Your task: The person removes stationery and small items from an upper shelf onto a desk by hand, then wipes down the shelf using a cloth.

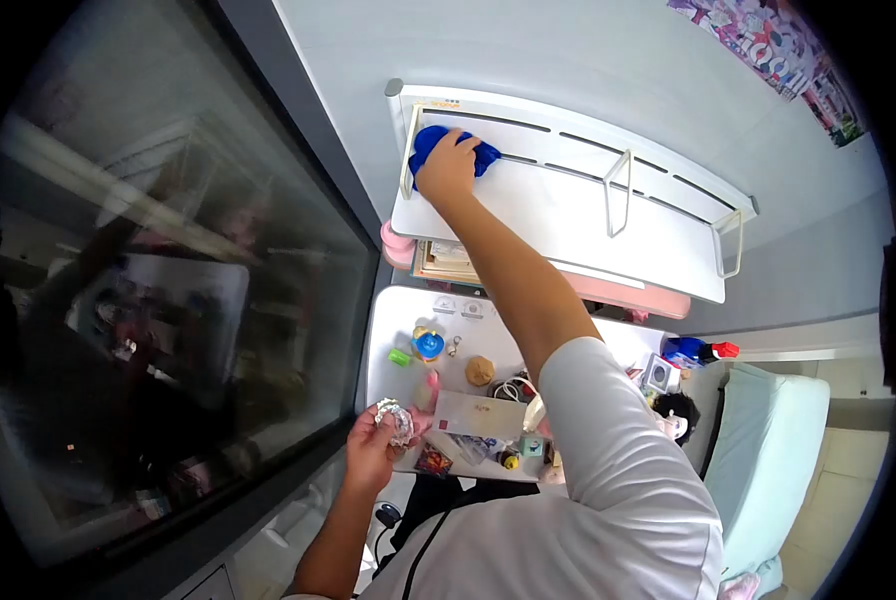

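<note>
Two hands curl: right point(450, 165) over blue cloth point(486, 157) on wall shelf point(558, 215), left point(371, 447) round foil point(398, 421).

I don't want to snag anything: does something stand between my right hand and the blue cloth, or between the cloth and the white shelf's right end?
Nothing visible separates your right hand from the blue cloth; they touch. Along the white shelf toward its right end, a wire divider stands partway.

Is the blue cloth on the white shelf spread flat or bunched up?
Bunched up: the blue cloth bulges in folds under the right hand.
</note>
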The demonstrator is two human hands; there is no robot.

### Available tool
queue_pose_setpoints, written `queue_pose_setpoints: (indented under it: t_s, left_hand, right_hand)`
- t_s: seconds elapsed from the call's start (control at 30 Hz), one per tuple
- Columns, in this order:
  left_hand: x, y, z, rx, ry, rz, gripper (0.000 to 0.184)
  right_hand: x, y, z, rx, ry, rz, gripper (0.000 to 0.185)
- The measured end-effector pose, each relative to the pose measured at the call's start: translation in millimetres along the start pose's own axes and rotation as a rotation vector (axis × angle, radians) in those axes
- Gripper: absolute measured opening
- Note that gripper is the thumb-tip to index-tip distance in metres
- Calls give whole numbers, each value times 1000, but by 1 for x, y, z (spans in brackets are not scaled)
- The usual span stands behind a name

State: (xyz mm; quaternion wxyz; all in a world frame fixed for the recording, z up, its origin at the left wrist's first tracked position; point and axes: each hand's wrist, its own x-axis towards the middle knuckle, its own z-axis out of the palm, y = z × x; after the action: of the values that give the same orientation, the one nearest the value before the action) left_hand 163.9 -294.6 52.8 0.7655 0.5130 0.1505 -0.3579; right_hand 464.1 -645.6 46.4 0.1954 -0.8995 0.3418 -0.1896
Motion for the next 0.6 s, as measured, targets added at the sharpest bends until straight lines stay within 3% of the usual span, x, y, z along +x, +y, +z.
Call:
queue_pose_setpoints:
  t_s: [0.13,0.23,0.27,0.43,0.53,0.6]
  left_hand:
    - [9,5,4,24,-49,11,23]
    - [10,7,7,26,-56,11,23]
    - [9,9,8,27,-61,11,23]
    - [3,10,16,90,-63,15,26]
    - [-1,12,25,106,-60,11,27]
    - [-2,10,25,99,-83,6,26]
  right_hand:
    - [-16,20,-39,-5,-154,-400,50]
    - [-28,19,-51,23,-284,-403,35]
    - [-39,27,-45,78,-198,-502,31]
    - [-71,42,-83,126,-467,-747,36]
    - [-77,64,-111,-30,-692,-872,38]
    - [-69,107,-110,167,-798,-734,55]
